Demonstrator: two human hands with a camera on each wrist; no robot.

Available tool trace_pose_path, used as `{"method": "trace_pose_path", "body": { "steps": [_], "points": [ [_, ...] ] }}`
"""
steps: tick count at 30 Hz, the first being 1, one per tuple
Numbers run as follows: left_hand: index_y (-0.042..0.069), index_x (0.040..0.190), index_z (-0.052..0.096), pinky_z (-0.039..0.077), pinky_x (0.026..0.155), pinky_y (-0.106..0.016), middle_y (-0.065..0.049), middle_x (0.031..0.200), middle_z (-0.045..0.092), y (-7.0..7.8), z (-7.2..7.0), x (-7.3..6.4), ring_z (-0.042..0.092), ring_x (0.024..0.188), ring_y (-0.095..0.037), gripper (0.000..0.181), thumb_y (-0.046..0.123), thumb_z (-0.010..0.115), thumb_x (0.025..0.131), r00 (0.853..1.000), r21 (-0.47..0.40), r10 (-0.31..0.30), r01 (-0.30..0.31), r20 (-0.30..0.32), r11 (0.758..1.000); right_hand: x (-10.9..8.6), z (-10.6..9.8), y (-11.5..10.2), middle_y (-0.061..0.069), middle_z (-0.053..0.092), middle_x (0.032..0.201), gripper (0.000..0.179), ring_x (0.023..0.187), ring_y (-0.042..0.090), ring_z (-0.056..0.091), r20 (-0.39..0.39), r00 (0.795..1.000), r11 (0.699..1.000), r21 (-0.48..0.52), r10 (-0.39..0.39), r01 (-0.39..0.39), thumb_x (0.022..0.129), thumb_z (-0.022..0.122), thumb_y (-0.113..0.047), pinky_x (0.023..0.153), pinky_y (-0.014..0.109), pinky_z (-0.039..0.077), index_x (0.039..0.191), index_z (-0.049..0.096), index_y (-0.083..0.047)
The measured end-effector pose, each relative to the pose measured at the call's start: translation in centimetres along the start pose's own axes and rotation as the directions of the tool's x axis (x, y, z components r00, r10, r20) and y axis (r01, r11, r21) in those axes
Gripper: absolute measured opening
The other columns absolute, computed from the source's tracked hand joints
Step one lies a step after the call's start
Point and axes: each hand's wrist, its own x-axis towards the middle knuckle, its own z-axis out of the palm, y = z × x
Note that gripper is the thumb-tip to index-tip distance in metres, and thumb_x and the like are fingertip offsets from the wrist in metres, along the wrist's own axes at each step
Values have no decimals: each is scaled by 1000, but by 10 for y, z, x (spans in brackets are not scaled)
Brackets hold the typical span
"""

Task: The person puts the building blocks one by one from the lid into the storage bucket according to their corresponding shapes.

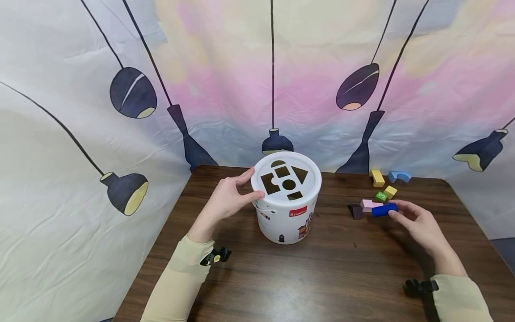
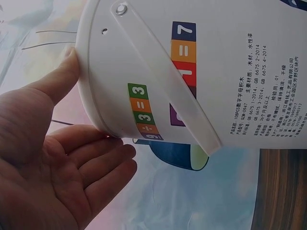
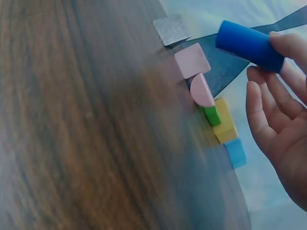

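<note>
In the head view, a white plastic bucket with a round white lid is placed upright on a dark brown wooden table, near the middle of the frame. In the lid, 6 holes of different shapes are cut, among them a circle and a triangle. At its left edge, the lid is touched by the thumb and fingers of the left hand; these fingers are extended rather than clenched. At the right of the frame, a blue cylinder block is pinched by the thumb and fingers of the right hand. Just beside it, a pale pink block and a dark brown wedge-shaped block are seen. A little higher, a small green block, a yellow cube, a longer yellow block and a light blue arch block are found.

In the left wrist view, the bucket is seen turned sideways in the upper right. Its rim is touched by the thumb at the left; the other fingers are stretched below, with the palm visible. The printed wall is crossed diagonally by a white strap handle.

In the right wrist view, the cylinder is gripped by thumb and fingers in the upper right, before a printed fabric backdrop. Whether the table is touched by it cannot be told. A pink half-round block is seen among the other blocks, in a slanting row near the centre.
</note>
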Motion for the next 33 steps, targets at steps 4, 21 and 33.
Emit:
{"method": "trace_pose_path", "body": {
  "steps": [4,21,33],
  "points": [
    [18,161,49,46,113,-49,4,160,51,-1,0,0,48,148,-21,83,49,84,92,1000,2,4,-4,-7,1000,0,0,-6,1,64,127,59,98,-4,57,-69,998,997,83,-4,10,108,67,-40,77,11,52,152,56,-4],
    [19,160,50,46,113,-50,6,160,52,-2,1,1,46,149,-21,83,51,84,92,1000,11,0,0,-11,1000,5,11,-46,-19,70,116,44,97,-1,69,-204,978,898,422,-37,122,104,72,-15,84,9,52,147,66,-10],
    [18,160,50,46,114,-49,6,160,51,-2,2,0,46,149,-20,83,51,84,92,1000,-1,13,-13,-13,1000,15,29,-90,-10,74,124,40,104,3,69,-287,949,724,626,-130,289,103,70,-1,87,13,54,143,68,-2]
  ]
}}
